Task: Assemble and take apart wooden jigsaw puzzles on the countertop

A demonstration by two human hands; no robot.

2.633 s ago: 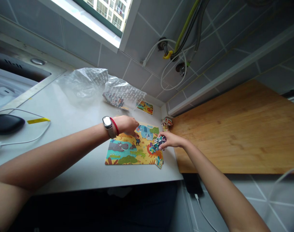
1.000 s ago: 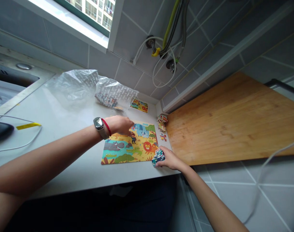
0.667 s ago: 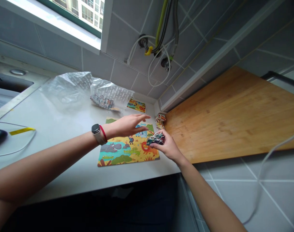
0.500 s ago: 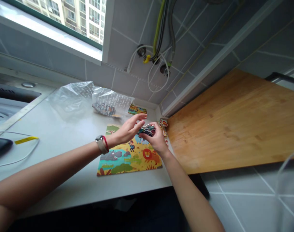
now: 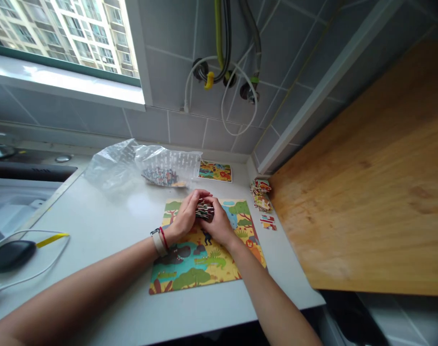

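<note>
A stack of jigsaw puzzle pieces (image 5: 205,210) is cupped between my left hand (image 5: 187,214) and my right hand (image 5: 219,222), with the fingers of both curved round it. Some of the stack is hidden by the fingers. Below my hands lies a colourful puzzle board (image 5: 190,275) with animals, trees and water; my hands and right forearm cover part of it. A small printed picture card (image 5: 216,171) in similar colours rests behind the board. To the right, loose puzzle pieces (image 5: 262,194) sit in a pile, with a few more pieces (image 5: 268,222) just in front.
A clear plastic bag (image 5: 164,166) holding more pieces spreads along the back. At the left are a black computer mouse (image 5: 11,254), a white cable (image 5: 56,267) and a sink edge (image 5: 56,192). A wooden panel (image 5: 366,192) bounds the counter (image 5: 114,240) on the right.
My left hand has come in from above and closed round the stack, which my right hand held before. The view has shifted, showing more of the pile at the right.
</note>
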